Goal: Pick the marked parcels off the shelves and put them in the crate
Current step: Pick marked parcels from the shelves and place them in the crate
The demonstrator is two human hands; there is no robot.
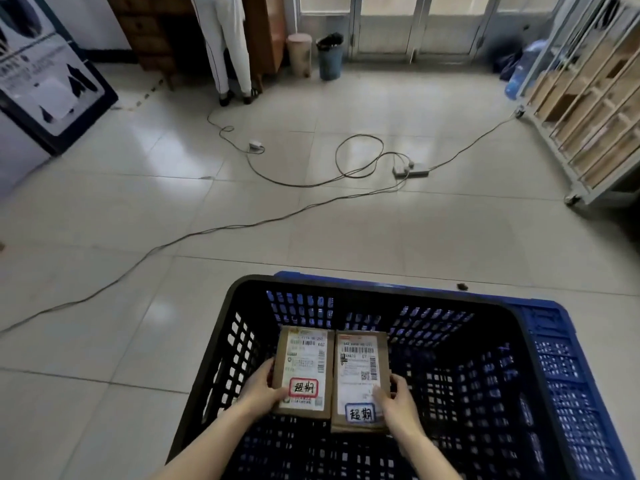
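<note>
Reaching down into the blue crate (pixel 543 344), each hand holds one parcel, and the two brown boxes lie side by side with their long edges touching, nearer the crate's left wall than its right. The left hand (pixel 258 388) grips the left parcel (pixel 304 362) at its near left edge, with the thumb curled onto the top beside a red-bordered handwritten sticker. The right hand (pixel 398 400) grips the right parcel (pixel 356 379) at its near right edge, its fingers lying over the white shipping label just above a blue-bordered sticker. Whether the boxes rest on the crate's bottom or hang above it cannot be told — only the dark perforated base shows beneath them. The crate stands on a pale tiled floor (pixel 138 188), where thin cables (pixel 194 233) run to a white power strip (pixel 412 169). Beyond the crate's far right corner stands a wheeled shelf rack (pixel 588 109) holding cardboard boxes; a second person (pixel 225 46) in white trousers stands at a wooden cabinet (pixel 152 36).
</note>
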